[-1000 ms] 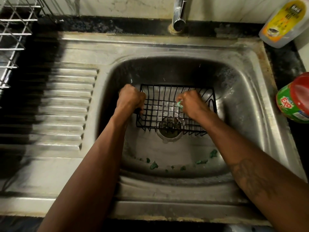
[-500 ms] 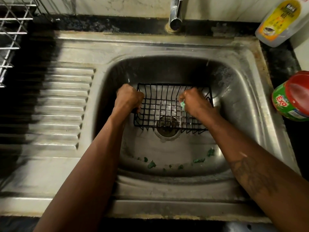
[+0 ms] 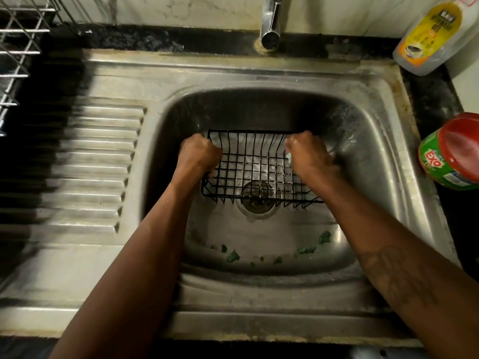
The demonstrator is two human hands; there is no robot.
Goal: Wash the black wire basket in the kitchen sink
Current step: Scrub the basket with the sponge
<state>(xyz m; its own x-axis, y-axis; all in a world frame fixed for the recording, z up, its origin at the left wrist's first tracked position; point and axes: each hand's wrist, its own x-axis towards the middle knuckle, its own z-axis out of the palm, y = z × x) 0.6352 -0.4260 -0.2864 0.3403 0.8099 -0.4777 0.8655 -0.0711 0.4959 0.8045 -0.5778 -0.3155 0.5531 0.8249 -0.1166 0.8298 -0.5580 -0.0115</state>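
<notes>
**Left hand** (image 3: 199, 155): closed fist, knuckles up, skin wet. Fingers are curled round the 9 o'clock side of the black rectangular wire basket (image 3: 256, 167).

**Left forearm** (image 3: 134, 268): bare. Enters at 7 o'clock and runs straight toward 1 o'clock.

**Right hand** (image 3: 308, 154): closed fist, knuckles up, at the basket's 3 o'clock end. It pinches a small pale green scrap (image 3: 289, 157), which shows at the thumb side. Whether it also grips the wire cannot be told.

**Right forearm** (image 3: 388, 229): bare. Enters at 4 o'clock and runs toward 10 o'clock. A dark tattoo (image 3: 386, 270) is on its upper face.

**Both hands**: level with each other, apart.
</notes>
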